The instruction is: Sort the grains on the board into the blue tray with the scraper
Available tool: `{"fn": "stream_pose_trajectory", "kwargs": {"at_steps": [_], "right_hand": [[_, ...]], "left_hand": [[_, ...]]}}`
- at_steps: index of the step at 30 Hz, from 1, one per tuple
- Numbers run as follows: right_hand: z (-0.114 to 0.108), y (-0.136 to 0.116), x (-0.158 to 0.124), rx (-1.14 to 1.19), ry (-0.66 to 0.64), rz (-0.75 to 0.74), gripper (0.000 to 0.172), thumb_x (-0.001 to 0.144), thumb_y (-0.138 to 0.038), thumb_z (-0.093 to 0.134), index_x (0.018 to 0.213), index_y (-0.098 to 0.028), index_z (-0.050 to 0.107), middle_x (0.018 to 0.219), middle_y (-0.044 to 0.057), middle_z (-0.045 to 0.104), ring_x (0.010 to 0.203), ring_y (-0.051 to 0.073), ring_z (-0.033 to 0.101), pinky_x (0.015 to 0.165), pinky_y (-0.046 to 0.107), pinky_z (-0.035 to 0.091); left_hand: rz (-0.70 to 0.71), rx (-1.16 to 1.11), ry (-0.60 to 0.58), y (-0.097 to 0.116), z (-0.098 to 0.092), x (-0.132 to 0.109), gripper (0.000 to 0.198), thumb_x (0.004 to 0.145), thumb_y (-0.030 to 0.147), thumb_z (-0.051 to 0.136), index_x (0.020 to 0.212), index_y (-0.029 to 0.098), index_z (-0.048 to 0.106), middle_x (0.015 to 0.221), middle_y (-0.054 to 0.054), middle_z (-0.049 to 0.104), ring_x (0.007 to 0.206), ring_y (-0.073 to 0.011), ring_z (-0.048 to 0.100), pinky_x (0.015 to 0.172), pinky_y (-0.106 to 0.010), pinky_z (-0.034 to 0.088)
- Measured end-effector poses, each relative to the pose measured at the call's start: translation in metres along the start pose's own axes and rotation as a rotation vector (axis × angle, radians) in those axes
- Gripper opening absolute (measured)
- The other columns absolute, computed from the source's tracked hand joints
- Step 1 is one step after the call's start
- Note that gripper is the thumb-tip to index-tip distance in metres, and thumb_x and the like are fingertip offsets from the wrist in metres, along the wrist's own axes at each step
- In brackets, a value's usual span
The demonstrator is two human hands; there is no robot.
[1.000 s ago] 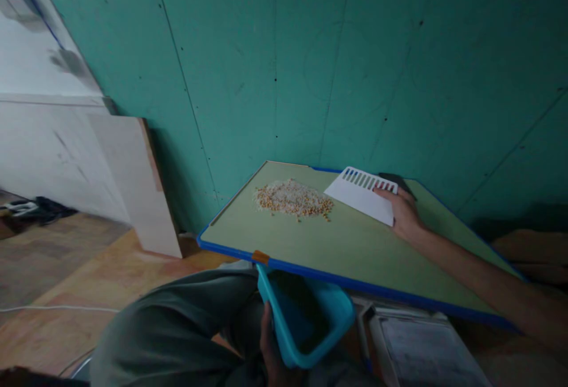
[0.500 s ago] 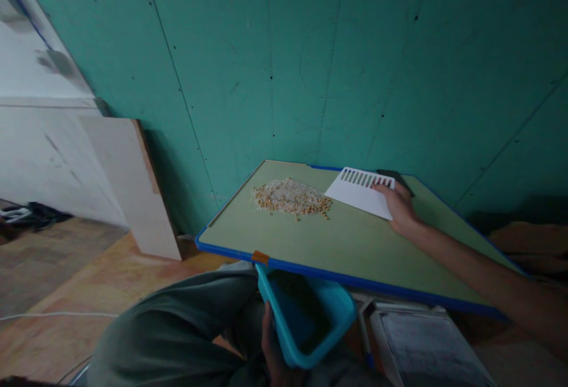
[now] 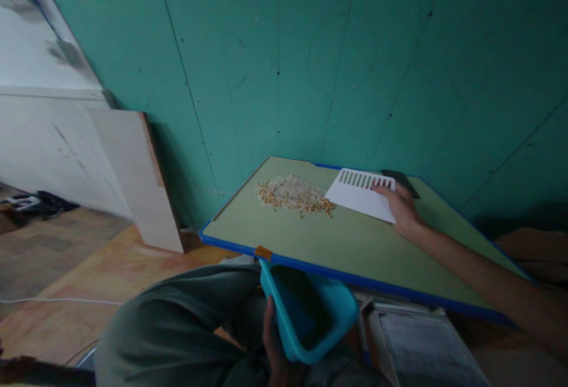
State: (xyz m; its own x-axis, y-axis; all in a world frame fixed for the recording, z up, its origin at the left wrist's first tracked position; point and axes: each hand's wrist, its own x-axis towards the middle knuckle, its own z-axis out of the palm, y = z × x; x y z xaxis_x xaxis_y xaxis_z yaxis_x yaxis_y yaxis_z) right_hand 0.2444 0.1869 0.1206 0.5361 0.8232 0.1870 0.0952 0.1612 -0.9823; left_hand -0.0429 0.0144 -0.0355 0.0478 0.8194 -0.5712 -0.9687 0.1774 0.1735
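My right hand (image 3: 402,206) rests on a white slotted plastic scraper (image 3: 360,193) that lies on a green table with a blue rim (image 3: 310,271); the fingers curl over its far edge. A heap of mixed yellow and white grains (image 3: 293,193) lies just left of the scraper. Below the table's front edge, my left hand (image 3: 277,351) grips a light blue plastic tub (image 3: 306,313), held tilted under the rim beside an orange clip (image 3: 262,252). The tub's inside looks dark.
A teal wall (image 3: 310,50) stands right behind the table. A pale board (image 3: 133,180) leans against it at left. A dark flat object (image 3: 402,179) lies behind the scraper. My knee in grey trousers (image 3: 177,328) fills the lower left; a grey tray (image 3: 421,345) sits under the table.
Only the camera has shifted slightly; both hands, the scraper, the grains and the tub stay where they were.
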Motion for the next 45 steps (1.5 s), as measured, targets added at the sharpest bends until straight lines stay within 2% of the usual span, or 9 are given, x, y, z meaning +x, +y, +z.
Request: {"fn": "stream_pose_trajectory", "kwargs": {"at_steps": [3, 7, 16, 23, 29, 34, 37, 40, 45], "right_hand": [[0.001, -0.002, -0.003, 0.006, -0.020, -0.015, 0.028, 0.061, -0.040, 0.086, 0.084, -0.029, 0.075, 0.084, 0.002, 0.080, 0.075, 0.025, 0.069, 0.059, 0.033, 0.049], [0.003, -0.008, -0.009, -0.016, -0.038, -0.039, 0.029, 0.061, -0.044, 0.087, 0.082, -0.030, 0.074, 0.083, 0.003, 0.080, 0.074, 0.027, 0.069, 0.058, 0.035, 0.048], [0.005, -0.010, -0.015, 0.002, -0.076, -0.037, 0.026, 0.062, -0.040, 0.085, 0.084, -0.030, 0.077, 0.085, 0.004, 0.081, 0.078, 0.030, 0.071, 0.059, 0.036, 0.048], [0.005, -0.014, -0.013, 0.021, -0.023, -0.027, 0.032, 0.057, -0.042, 0.086, 0.083, -0.026, 0.076, 0.079, 0.003, 0.078, 0.072, 0.024, 0.066, 0.058, 0.032, 0.047], [0.003, -0.015, -0.013, -0.024, -0.033, -0.033, 0.029, 0.056, -0.040, 0.081, 0.081, -0.025, 0.075, 0.074, 0.001, 0.076, 0.066, 0.021, 0.061, 0.054, 0.030, 0.042], [0.004, -0.012, -0.015, -0.027, -0.069, -0.019, 0.030, 0.056, -0.039, 0.083, 0.081, -0.025, 0.075, 0.075, 0.002, 0.077, 0.065, 0.021, 0.062, 0.055, 0.030, 0.043], [0.004, -0.010, -0.014, -0.026, -0.089, -0.014, 0.030, 0.057, -0.039, 0.083, 0.082, -0.025, 0.076, 0.074, 0.002, 0.076, 0.064, 0.021, 0.061, 0.055, 0.031, 0.042], [0.003, -0.008, -0.012, -0.025, -0.099, -0.012, 0.030, 0.058, -0.038, 0.083, 0.083, -0.024, 0.076, 0.075, 0.002, 0.076, 0.064, 0.021, 0.061, 0.055, 0.031, 0.042], [0.004, -0.009, -0.014, -0.006, -0.106, -0.001, 0.029, 0.059, -0.038, 0.084, 0.084, -0.024, 0.076, 0.079, 0.002, 0.076, 0.068, 0.022, 0.062, 0.059, 0.031, 0.043]], "left_hand": [[0.010, -0.011, 0.082, 0.000, 0.006, -0.005, 0.045, 0.105, 0.031, 0.050, 0.083, 0.027, 0.090, 0.084, -0.004, 0.087, 0.078, -0.0217, 0.082, 0.079, -0.031, 0.065], [0.021, -0.033, 0.124, 0.001, 0.014, -0.011, 0.049, 0.106, 0.027, 0.048, 0.078, 0.025, 0.088, 0.076, -0.003, 0.085, 0.072, -0.0212, 0.081, 0.067, -0.028, 0.065], [-0.027, -0.012, 0.076, 0.002, 0.014, -0.011, 0.048, 0.105, 0.033, 0.050, 0.080, 0.024, 0.089, 0.083, -0.007, 0.086, 0.077, -0.0268, 0.082, 0.080, -0.039, 0.068], [0.037, -0.022, 0.093, -0.001, 0.010, -0.007, 0.041, 0.103, 0.026, 0.054, 0.081, 0.026, 0.089, 0.079, -0.003, 0.085, 0.074, -0.0230, 0.082, 0.073, -0.032, 0.067], [-0.031, -0.034, 0.089, 0.003, 0.017, -0.010, 0.051, 0.106, 0.031, 0.047, 0.078, 0.024, 0.089, 0.082, -0.008, 0.086, 0.074, -0.0265, 0.082, 0.079, -0.039, 0.068], [-0.010, -0.041, 0.070, -0.001, 0.005, -0.003, 0.046, 0.106, 0.031, 0.050, 0.085, 0.024, 0.090, 0.087, -0.007, 0.087, 0.079, -0.0282, 0.083, 0.076, -0.040, 0.069], [0.043, -0.067, 0.082, -0.003, -0.001, 0.002, 0.037, 0.102, 0.027, 0.056, 0.085, 0.029, 0.089, 0.084, -0.002, 0.087, 0.076, -0.0258, 0.082, 0.070, -0.037, 0.068], [0.049, -0.065, 0.098, -0.002, 0.002, 0.000, 0.040, 0.103, 0.025, 0.056, 0.080, 0.030, 0.088, 0.080, 0.000, 0.086, 0.075, -0.0233, 0.082, 0.066, -0.032, 0.067], [0.016, -0.055, 0.106, 0.001, 0.011, -0.008, 0.045, 0.106, 0.028, 0.052, 0.080, 0.027, 0.088, 0.081, -0.002, 0.086, 0.073, -0.0231, 0.081, 0.066, -0.033, 0.067]]}}
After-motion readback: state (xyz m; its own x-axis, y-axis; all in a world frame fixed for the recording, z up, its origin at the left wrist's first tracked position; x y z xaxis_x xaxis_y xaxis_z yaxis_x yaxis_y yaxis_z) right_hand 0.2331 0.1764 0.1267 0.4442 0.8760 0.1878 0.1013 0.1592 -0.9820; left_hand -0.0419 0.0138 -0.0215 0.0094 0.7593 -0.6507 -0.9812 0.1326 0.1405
